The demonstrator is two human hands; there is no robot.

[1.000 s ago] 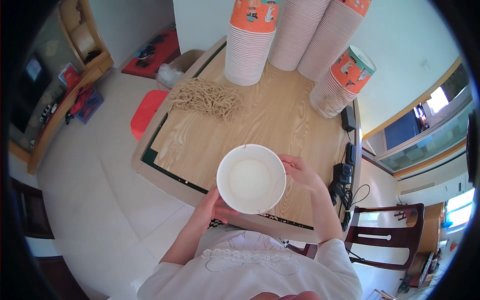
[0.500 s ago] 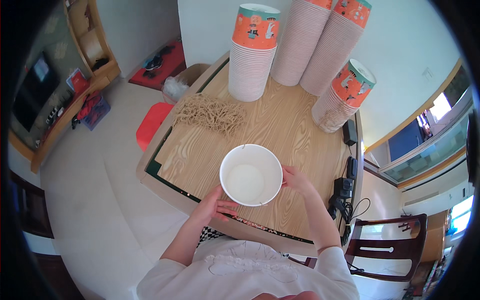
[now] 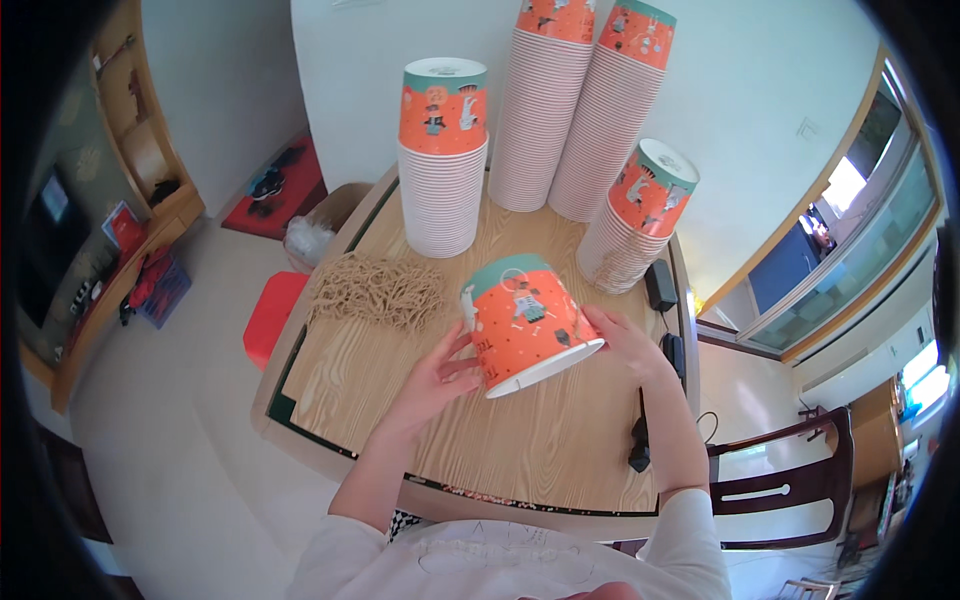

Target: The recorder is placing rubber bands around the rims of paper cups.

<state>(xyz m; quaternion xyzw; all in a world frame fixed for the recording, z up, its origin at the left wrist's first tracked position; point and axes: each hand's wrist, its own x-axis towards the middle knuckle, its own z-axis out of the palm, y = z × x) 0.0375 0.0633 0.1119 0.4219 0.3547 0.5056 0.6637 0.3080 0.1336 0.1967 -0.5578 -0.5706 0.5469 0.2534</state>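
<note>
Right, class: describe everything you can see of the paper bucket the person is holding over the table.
The paper bucket is a wide, tapered tub, orange with small cartoon figures, a teal band at its base end and a white rim. It looks like coated paper. It is tipped, base up and away, open mouth down toward the person, above the wooden table. The left hand and the right hand grip its sides.

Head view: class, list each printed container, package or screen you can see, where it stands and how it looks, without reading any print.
Paper bucket: held between left hand and right hand, tilted, orange with teal rim band.
Left stack of buckets: table's far side, orange top, pale ribbed sides.
Two tall stacks: against the wall.
Leaning stack: table's right edge.
Dark screen: far left shelf.
</note>
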